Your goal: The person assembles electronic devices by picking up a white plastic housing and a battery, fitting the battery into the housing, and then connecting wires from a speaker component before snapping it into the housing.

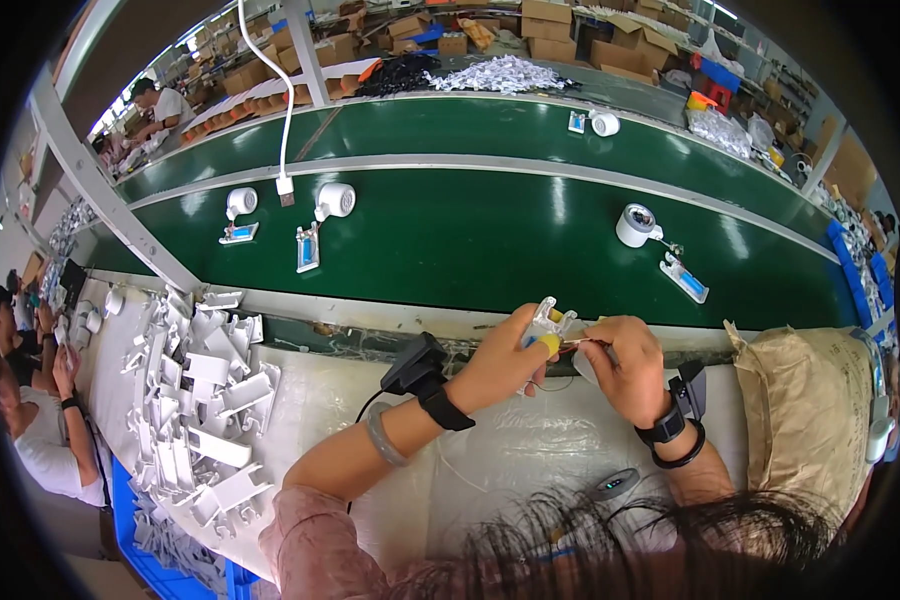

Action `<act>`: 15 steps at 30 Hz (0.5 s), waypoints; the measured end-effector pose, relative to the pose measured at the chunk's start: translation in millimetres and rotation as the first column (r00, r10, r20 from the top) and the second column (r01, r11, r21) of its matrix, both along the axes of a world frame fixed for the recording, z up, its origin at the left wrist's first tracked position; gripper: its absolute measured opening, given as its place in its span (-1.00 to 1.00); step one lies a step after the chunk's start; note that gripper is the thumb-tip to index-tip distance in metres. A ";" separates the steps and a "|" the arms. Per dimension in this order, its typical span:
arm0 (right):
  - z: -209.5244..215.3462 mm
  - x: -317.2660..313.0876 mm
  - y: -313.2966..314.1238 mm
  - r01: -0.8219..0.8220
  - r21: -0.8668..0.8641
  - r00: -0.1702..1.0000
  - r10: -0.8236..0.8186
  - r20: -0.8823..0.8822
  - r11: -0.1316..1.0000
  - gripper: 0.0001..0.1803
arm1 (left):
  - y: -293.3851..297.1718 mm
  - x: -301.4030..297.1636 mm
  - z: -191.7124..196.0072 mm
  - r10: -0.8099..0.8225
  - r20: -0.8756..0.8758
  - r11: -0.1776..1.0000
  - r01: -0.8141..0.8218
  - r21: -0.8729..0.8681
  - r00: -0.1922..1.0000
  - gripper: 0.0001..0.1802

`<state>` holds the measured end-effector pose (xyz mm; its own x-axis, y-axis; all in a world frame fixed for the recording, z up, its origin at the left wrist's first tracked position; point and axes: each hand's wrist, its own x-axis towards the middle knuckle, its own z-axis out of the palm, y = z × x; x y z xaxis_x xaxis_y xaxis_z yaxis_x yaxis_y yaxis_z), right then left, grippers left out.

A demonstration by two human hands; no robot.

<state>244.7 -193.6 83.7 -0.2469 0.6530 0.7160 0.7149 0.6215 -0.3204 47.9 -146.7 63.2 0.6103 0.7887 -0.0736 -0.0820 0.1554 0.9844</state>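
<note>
My left hand (498,366) is closed around a small white plastic part (549,316) with upright prongs, held above the near edge of the green belt. Something yellow, apparently a finger cover, sits at its thumb tip. Right beside it, my right hand (625,362) has thumb and forefinger pinched on thin wires (574,342) that run to the white part. A pale piece shows under the right fingers, too hidden to name. Both wrists wear black straps with small devices.
White plastic housings (205,400) lie piled at left, above a blue bin (125,520). Lamp-like white heads with wired plates (335,200) rest on the green belt (450,240). A white USB cable (288,120) hangs over it. A brown sack (805,410) stands at right. Co-workers sit at left.
</note>
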 end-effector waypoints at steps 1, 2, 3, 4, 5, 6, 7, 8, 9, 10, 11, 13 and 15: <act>-0.4 -2.1 0.0 -0.048 0.024 0.998 0.049 -0.029 0.999 -0.77 | 0.7 0.8 -1.8 -0.014 0.011 0.999 0.013 0.030 1.000 -0.67; 0.2 -5.4 -2.8 -0.050 0.025 0.998 0.051 -0.027 0.998 -0.77 | 0.9 1.3 -2.9 -0.028 0.021 0.998 0.026 0.059 0.999 -0.65; 0.8 -9.4 -7.1 -0.054 -0.047 0.994 0.049 -0.094 0.997 -0.76 | 0.7 1.5 -2.9 -0.026 0.024 0.998 0.025 0.061 0.999 -0.65; 1.0 -11.0 -9.0 -0.063 -0.120 0.986 0.043 -0.163 0.991 -0.74 | 0.4 2.1 -3.3 -0.035 0.039 0.997 0.033 0.066 0.999 -0.60; 0.7 -10.6 -8.2 -0.065 -0.118 0.986 0.045 -0.161 0.991 -0.74 | -0.1 2.8 -3.8 -0.044 0.055 0.997 0.041 0.070 0.998 -0.55; -0.6 -9.7 -6.8 -0.060 -0.104 0.988 0.044 -0.148 0.993 -0.74 | -0.9 3.6 -4.3 -0.043 0.055 0.997 0.039 0.072 0.998 -0.55; -2.1 -9.1 -5.7 -0.056 -0.090 0.990 0.043 -0.136 0.994 -0.74 | -2.0 4.1 -5.0 -0.028 0.092 0.994 0.018 0.109 0.995 -0.54; -4.2 -6.8 -5.2 -0.057 -0.089 0.990 0.044 -0.136 0.994 -0.74 | -2.9 4.4 -5.7 -0.015 0.129 0.989 -0.003 0.145 0.992 -0.54; -6.7 -3.3 -5.1 -0.057 -0.078 0.991 0.046 -0.129 0.995 -0.74 | -2.9 4.7 -7.3 -0.015 0.128 0.989 -0.004 0.146 0.992 -0.54; -7.6 -1.5 -5.3 -0.056 -0.067 0.991 0.048 -0.122 0.996 -0.73 | -2.7 4.9 -9.6 -0.031 0.155 0.991 0.010 0.131 0.987 -0.53; -5.8 -1.5 -5.5 -0.056 -0.066 0.991 0.048 -0.122 0.996 -0.73 | -3.2 5.0 -10.9 -0.046 0.181 0.993 0.025 0.117 0.982 -0.51; -0.7 -1.5 -5.5 -0.102 -0.053 0.992 0.097 -0.082 0.993 -0.75 | -5.7 5.1 -11.2 -0.041 0.175 0.985 0.010 0.171 0.984 -0.50; -1.7 -5.4 -6.1 -0.096 -0.038 0.989 0.091 -0.116 0.995 -0.77 | -7.3 5.8 -11.2 -0.034 0.169 0.974 -0.005 0.225 0.985 -0.48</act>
<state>239.3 -199.7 82.0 -0.2270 0.6621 0.7142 0.6116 0.6676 -0.4245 53.8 -154.1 52.0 0.6099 0.7640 0.2103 -0.2513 -0.0652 0.9657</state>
